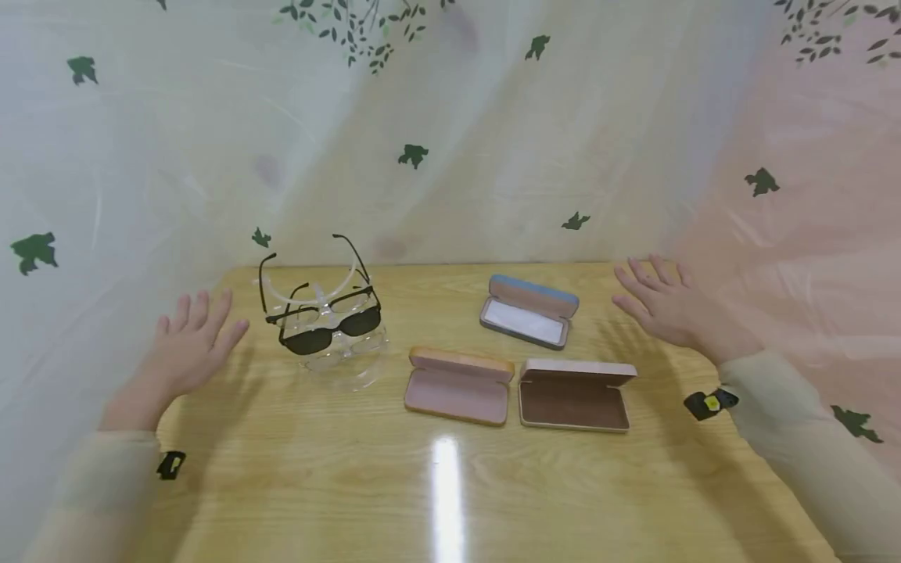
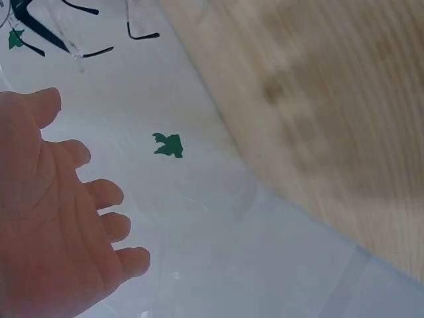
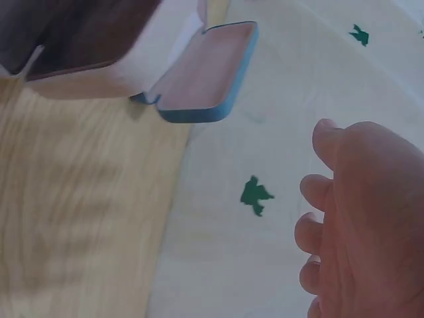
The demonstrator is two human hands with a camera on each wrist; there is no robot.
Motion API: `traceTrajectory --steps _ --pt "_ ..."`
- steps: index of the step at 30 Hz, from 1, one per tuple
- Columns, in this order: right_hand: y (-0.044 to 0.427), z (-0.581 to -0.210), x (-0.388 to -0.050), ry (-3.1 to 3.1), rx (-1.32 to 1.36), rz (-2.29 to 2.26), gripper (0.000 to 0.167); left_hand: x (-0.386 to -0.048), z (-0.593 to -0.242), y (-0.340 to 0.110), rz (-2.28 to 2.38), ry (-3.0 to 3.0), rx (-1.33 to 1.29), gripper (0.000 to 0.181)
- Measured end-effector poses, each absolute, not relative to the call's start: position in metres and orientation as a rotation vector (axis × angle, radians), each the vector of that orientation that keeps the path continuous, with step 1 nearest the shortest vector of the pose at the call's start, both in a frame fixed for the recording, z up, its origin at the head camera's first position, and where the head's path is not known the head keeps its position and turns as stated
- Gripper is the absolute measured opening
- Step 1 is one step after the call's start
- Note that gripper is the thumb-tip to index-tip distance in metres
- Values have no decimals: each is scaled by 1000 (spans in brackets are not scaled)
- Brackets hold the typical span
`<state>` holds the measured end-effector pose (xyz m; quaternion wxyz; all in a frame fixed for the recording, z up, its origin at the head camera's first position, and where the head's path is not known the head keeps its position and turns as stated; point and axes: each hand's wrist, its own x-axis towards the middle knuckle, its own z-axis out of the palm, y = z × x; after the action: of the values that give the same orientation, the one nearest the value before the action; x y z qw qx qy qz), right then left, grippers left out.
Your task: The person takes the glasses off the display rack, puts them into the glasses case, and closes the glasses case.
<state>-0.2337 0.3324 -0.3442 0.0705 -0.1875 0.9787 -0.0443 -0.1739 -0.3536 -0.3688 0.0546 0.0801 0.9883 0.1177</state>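
Observation:
My left hand [image 1: 186, 344] hovers at the left with its fingers spread, holding nothing. Nearest to it is a clear stand [image 1: 369, 377] bearing eyeglasses: a black-framed pair [image 1: 271, 319], dark sunglasses [image 1: 310, 342] and a pale, see-through pair [image 1: 367, 342]. Dark temple arms [image 2: 40, 26] poke into the left wrist view. On the other side, my right hand [image 1: 669, 309] is also raised with fingers extended and nothing in it. Three glasses cases lie with lids up: a blue one [image 1: 535, 293] at the back, a tan one [image 1: 461, 360], and a pale pink one [image 1: 577, 367] with a brown lining.
A wooden table [image 1: 338, 485] carries everything, and a bright light streak reflects near its front middle. Behind and around it hangs a pale curtain [image 1: 486, 156] printed with green birds and leaves. Inside the blue case is a whitish cloth [image 1: 524, 320].

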Motion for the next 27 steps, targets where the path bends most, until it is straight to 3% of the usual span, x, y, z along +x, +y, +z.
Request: traceTrajectory --steps 9,14,21,27 --pt "291 -305 -246 2909 -678 -240 77 -178 -341 -353 650 3011 356 73" --pt "252 -287 -257 2817 -830 -486 90 -172 -321 -345 997 2877 328 74" --pt "184 -285 -262 2690 -961 -821 107 -164 -314 -336 1225 2719 267 78" --pt "119 -302 -255 2320 -976 -1216 112 -152 -323 -331 1423 2552 144 87"
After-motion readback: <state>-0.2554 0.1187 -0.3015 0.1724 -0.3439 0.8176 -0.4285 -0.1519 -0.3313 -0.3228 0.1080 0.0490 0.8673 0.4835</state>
